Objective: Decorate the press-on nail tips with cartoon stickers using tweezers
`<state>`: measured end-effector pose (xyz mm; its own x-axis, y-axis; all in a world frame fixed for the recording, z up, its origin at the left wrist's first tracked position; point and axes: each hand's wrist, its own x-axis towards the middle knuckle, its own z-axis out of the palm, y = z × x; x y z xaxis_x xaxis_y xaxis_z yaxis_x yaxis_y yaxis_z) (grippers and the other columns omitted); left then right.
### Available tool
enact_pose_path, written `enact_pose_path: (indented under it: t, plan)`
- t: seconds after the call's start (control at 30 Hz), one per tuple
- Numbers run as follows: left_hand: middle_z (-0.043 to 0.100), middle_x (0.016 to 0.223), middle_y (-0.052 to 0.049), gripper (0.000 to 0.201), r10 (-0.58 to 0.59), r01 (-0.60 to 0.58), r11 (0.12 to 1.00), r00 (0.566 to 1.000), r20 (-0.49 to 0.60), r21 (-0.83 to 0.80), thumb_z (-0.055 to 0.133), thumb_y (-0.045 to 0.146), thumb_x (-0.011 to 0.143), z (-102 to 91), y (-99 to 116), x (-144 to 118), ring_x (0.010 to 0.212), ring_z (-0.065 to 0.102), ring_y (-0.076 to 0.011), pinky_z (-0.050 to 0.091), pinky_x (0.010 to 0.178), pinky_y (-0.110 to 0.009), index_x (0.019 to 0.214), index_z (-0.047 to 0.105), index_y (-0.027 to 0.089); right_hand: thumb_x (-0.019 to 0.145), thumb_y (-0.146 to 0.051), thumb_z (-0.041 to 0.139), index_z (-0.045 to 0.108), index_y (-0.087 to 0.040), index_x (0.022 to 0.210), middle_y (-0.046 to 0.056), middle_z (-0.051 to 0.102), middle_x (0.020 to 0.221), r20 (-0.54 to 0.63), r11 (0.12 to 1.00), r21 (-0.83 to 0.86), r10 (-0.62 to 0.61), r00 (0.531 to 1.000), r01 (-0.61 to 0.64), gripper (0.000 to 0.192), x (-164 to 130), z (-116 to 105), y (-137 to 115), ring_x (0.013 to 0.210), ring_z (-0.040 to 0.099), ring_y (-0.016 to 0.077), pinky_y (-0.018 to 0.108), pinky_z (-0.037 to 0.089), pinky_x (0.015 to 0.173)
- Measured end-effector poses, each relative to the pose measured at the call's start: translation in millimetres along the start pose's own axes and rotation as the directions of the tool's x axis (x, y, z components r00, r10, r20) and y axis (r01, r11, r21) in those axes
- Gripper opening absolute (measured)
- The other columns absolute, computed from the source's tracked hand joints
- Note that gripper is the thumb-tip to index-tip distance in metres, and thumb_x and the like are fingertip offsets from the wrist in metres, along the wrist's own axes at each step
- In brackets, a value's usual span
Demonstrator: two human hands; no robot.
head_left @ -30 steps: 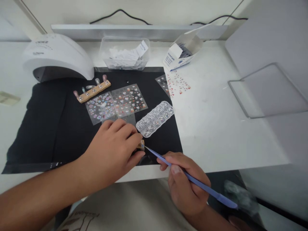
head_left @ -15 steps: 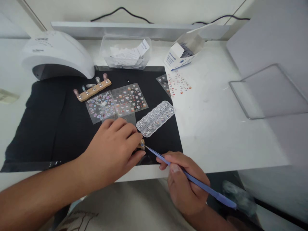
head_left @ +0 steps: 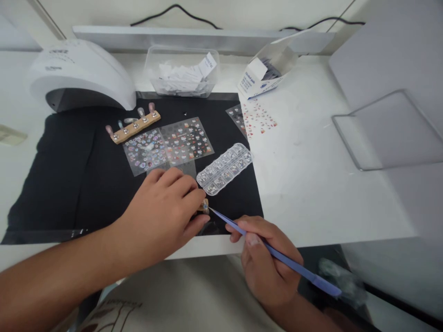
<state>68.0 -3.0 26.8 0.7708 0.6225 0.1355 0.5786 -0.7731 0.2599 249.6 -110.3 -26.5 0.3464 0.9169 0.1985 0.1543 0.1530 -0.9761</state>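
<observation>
My left hand (head_left: pixel 166 212) is closed around a wooden nail stand (head_left: pixel 204 205), most of which it hides. A small nail tip shows at the stand's right end, between thumb and forefinger. My right hand (head_left: pixel 268 258) grips blue tweezers (head_left: pixel 287 263), and their fine point is at that nail tip. Whether the point holds anything is too small to tell. Just above lies a clear compartment case (head_left: pixel 224 168) of tiny rhinestones. Beyond my left hand are sticker sheets (head_left: pixel 185 140) on the black mat (head_left: pixel 69 184).
A second wooden stand (head_left: pixel 136 127) carries several nail tips. Behind it are a white nail lamp (head_left: pixel 83 74), a clear tub (head_left: pixel 182 74) of white packets and an open alcohol pad box (head_left: pixel 266 76). A wire frame (head_left: pixel 384 129) stands at right.
Both hands hold nearly the same pose, with the tweezers' point still at the nail tip. The whole view has shifted very slightly.
</observation>
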Motion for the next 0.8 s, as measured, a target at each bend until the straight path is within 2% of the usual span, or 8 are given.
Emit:
enact_pose_path:
  t: [0.3,0.6,0.8]
  plan:
    - [0.071,0.095,-0.007,0.018,0.004,-0.004,1.0,1.0,-0.001,0.005,0.058,0.032,0.094,-0.2,-0.7,0.1,0.091,0.06,-0.0309,0.046,0.075,-0.048,0.095,0.071,0.019,0.09,-0.013,0.055,0.074,-0.026,0.099,0.003,0.075,0.083,-0.001,0.999,0.029,-0.031,1.0,0.031,0.025,1.5,1.5,-2.3,0.063,0.064,0.0154,0.03,0.054,0.056]
    - [0.071,0.095,-0.006,0.017,0.006,-0.006,1.0,1.0,0.0,0.011,0.058,0.031,0.094,1.5,-0.5,1.7,0.091,0.06,-0.0308,0.046,0.075,-0.047,0.094,0.07,0.02,0.091,-0.013,0.054,0.073,-0.025,0.097,0.004,0.074,0.083,0.013,1.0,0.007,0.014,1.0,-0.014,0.023,0.9,1.4,-6.1,0.065,0.067,0.0183,0.034,0.056,0.057]
    - [0.071,0.093,-0.007,0.017,0.007,-0.007,1.0,1.0,-0.006,0.017,0.058,0.031,0.094,-0.3,-0.7,0.7,0.09,0.06,-0.0304,0.045,0.075,-0.046,0.093,0.07,0.02,0.091,-0.016,0.054,0.073,-0.024,0.095,0.003,0.073,0.08,0.036,1.0,-0.009,0.023,0.999,-0.023,0.021,2.8,-0.8,-5.2,0.063,0.066,0.0166,0.032,0.055,0.056]
